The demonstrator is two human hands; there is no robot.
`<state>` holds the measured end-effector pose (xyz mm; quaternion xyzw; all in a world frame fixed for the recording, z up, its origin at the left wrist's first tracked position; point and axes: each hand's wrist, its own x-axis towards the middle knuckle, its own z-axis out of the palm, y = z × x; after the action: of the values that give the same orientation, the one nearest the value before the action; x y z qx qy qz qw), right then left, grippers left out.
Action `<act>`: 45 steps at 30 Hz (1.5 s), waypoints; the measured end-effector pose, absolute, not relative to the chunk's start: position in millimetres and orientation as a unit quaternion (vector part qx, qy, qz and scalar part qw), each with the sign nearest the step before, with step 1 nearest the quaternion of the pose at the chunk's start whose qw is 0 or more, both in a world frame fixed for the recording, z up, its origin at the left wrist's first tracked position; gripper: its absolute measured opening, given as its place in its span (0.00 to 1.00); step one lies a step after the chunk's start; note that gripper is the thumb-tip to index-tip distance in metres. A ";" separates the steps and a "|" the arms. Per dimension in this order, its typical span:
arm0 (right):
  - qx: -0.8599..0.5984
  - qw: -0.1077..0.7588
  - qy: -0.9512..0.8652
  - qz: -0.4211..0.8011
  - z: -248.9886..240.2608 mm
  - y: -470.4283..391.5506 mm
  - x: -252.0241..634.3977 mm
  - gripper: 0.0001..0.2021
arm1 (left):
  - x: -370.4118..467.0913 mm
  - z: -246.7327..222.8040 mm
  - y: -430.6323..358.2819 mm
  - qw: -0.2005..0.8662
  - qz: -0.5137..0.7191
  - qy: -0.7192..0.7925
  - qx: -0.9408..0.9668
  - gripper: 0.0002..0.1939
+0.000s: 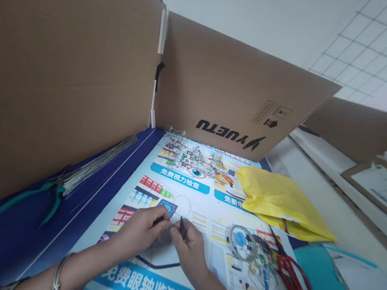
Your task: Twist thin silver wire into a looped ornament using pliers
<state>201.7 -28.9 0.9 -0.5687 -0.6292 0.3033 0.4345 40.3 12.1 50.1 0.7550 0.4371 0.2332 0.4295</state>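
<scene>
My left hand (146,227) is closed over the printed sheet (176,259), thumb and fingers pinched on something too small to make out. Beside it, nearly touching, my right hand (191,246) wraps round a thin dark tool (183,228) that points up from between the fingers. A thin wire loop (182,205) shows just beyond my fingertips. Whether either hand is holding that loop is not clear.
Teal-handled pliers (52,192) and a bundle of thin wires (97,167) lie left. Red-handled scissors (292,276), a wire coil (242,243) and a yellow bag (279,204) are right. Cardboard panels (224,86) stand behind and left.
</scene>
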 end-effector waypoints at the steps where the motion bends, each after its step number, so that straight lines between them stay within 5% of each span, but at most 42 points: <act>1: -0.568 0.433 -0.631 0.302 1.1 -28.8 201.8 0.10 | 40.2 50.9 12.1 0.432 0.231 0.431 0.758 0.09; 9: -0.555 0.429 -0.654 0.283 3.4 -27.4 200.8 0.10 | 40.3 53.3 11.2 0.401 0.272 0.385 0.786 0.13; 21: -0.465 0.417 -0.751 0.214 -0.1 -27.3 196.2 0.05 | 43.0 57.6 12.8 0.552 0.409 0.445 0.574 0.11; 26: -0.460 0.435 -0.771 0.066 -2.3 -15.8 206.4 0.04 | 38.5 74.9 35.9 0.641 0.404 0.426 0.494 0.13; 36: -0.519 0.281 -0.796 -0.134 4.7 3.2 222.4 0.11 | 38.9 55.8 46.8 0.665 0.372 0.453 0.463 0.10; 45: -0.508 0.251 -0.801 -0.192 6.7 9.0 223.0 0.11 | 38.4 55.5 48.6 0.666 0.356 0.464 0.463 0.09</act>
<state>223.0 9.0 6.7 -0.5085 -0.8008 -0.1924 0.2512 38.4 48.6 55.5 0.4630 0.4637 0.3558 0.6663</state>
